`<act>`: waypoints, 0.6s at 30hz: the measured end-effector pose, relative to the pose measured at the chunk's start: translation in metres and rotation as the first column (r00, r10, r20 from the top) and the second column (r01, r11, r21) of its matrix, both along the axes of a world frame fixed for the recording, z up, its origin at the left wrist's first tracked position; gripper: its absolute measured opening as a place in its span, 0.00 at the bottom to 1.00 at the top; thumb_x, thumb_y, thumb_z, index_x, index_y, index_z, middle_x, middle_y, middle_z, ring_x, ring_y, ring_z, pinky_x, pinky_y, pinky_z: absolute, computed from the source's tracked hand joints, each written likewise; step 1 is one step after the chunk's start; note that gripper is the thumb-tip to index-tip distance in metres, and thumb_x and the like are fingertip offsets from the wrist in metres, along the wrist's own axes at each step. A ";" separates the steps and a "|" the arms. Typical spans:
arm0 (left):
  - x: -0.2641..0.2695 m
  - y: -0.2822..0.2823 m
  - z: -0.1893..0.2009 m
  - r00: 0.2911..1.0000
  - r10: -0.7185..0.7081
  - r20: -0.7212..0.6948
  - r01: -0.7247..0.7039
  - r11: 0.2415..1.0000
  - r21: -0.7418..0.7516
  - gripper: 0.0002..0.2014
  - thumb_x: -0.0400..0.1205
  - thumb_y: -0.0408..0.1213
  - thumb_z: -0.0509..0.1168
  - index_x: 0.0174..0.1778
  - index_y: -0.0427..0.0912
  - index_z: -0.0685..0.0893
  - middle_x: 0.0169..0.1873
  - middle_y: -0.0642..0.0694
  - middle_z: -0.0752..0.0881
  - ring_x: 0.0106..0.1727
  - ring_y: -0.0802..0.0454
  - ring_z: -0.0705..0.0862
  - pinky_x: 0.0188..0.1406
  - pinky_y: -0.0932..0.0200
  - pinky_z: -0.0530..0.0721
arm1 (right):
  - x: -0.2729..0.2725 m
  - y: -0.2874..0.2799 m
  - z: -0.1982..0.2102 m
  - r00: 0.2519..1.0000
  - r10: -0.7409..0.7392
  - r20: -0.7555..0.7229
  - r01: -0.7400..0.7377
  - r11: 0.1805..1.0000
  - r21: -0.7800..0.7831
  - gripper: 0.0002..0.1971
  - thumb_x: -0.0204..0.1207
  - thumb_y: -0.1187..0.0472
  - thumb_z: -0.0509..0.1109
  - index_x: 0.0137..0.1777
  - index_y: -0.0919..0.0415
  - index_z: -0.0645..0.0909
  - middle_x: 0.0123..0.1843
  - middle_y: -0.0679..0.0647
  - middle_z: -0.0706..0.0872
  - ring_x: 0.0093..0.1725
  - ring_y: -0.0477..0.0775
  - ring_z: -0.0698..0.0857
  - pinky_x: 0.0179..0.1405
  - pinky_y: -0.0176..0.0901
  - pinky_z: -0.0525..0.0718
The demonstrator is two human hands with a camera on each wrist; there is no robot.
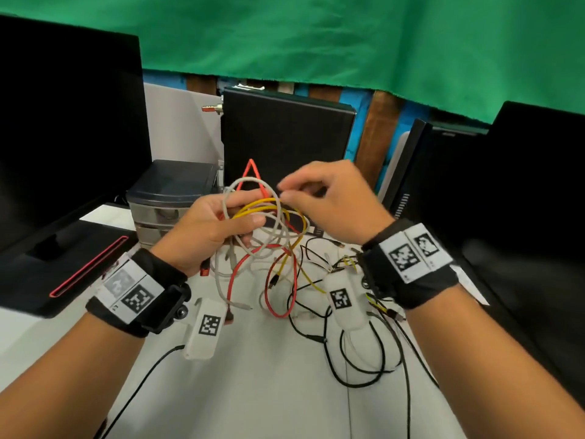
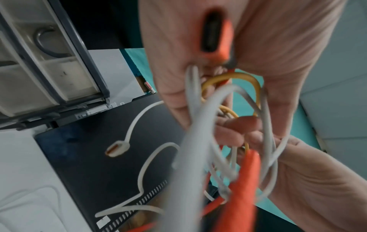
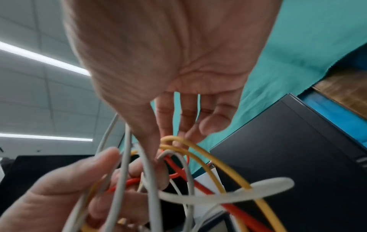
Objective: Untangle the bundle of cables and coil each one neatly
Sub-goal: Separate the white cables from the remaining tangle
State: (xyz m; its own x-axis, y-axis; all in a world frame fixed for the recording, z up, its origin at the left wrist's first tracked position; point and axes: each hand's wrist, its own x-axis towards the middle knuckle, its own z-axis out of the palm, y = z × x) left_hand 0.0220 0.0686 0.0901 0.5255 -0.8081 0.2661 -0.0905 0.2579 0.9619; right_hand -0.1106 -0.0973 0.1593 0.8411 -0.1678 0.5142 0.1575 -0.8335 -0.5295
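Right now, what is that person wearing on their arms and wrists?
Both forearms are bare, with no sleeves. Each wrist carries a black strap: the left wrist band and the right wrist band both bear white panels printed with black square codes. A white capsule-shaped camera pod with another code hangs under each wrist.

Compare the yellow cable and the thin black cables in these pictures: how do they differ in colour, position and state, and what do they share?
The yellow cable is bright and thicker; the black cables are dark and thin. The yellow cable's loops are lifted in the left hand, with the right hand pinching there, whereas the black cables lie untouched on the white table. The yellow cable tangles with red and grey cables; the black ones sprawl beside them. Neither is coiled yet.
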 end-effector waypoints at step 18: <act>0.009 -0.010 -0.016 0.960 0.261 0.104 -0.277 0.940 0.197 0.10 0.85 0.31 0.66 0.56 0.46 0.91 0.23 0.54 0.77 0.18 0.60 0.66 0.16 0.69 0.64 | -0.016 -0.078 0.040 0.888 -0.380 0.260 0.139 0.760 0.635 0.11 0.86 0.67 0.63 0.42 0.56 0.70 0.30 0.55 0.87 0.19 0.48 0.84 0.16 0.37 0.79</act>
